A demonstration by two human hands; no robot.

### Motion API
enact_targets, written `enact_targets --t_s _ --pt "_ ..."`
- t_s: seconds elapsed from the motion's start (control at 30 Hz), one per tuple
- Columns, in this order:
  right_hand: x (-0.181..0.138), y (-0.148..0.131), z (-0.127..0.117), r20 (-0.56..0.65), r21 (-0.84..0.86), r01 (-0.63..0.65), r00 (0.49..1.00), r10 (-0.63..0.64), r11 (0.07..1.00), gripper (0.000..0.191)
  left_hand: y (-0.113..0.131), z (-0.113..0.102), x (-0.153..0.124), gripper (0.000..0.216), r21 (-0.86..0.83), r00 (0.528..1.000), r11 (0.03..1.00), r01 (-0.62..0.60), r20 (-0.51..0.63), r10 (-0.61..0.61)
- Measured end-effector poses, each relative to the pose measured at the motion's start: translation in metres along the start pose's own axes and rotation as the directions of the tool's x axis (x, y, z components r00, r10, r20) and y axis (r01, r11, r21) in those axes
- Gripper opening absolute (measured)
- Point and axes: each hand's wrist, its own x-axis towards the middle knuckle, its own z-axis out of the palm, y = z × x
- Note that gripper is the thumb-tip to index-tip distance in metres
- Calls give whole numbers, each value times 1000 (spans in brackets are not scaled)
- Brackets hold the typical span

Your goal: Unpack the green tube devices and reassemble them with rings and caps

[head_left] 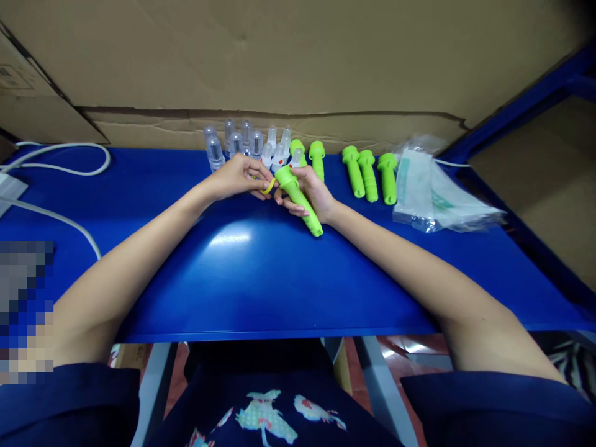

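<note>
My right hand [314, 191] is wrapped round a lime-green plastic flashlight-shaped body [302, 208], its wide flanged end up and left and its narrow end down toward me. My left hand [239, 177] pinches a small yellow ring [269, 186] close beside that wide end; whether the two touch I cannot tell. Just behind my hands stand several clear plastic caps [215, 153] and several white pieces with clear domed tops and red dots [279, 155]. More green bodies [317, 160] lie behind my right hand, one partly hidden.
Several green bodies [367, 176] lie farther right on the blue table [261, 279]. Clear plastic bags with green and white contents [423, 186] sit at the right end. White cables [69, 217] run over the left side. A cardboard wall [279, 56] rises along the back.
</note>
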Motion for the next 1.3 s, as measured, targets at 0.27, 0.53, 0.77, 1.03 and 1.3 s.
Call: enact_targets --t_s 0.27,0.53,0.77,1.03,1.3 --pt "1 1 -2 -15 48 62 998 -61 997 41 -7 -11 0 45 63 987 993 -99 -120 106" --pt "-3 -5 8 -74 57 46 996 -41 997 35 -24 -12 14 31 252 905 908 -336 -182 385" --pt "3 2 1 -55 22 70 996 -68 997 34 -23 -14 14 34 261 879 905 -337 -258 402" --pt "2 3 -5 83 -118 17 996 -7 993 50 -15 -6 9 48 126 944 956 -263 -171 282" --pt "-4 9 9 -24 -279 190 979 -204 941 58 -11 -7 7 50 104 979 978 -178 -84 187"
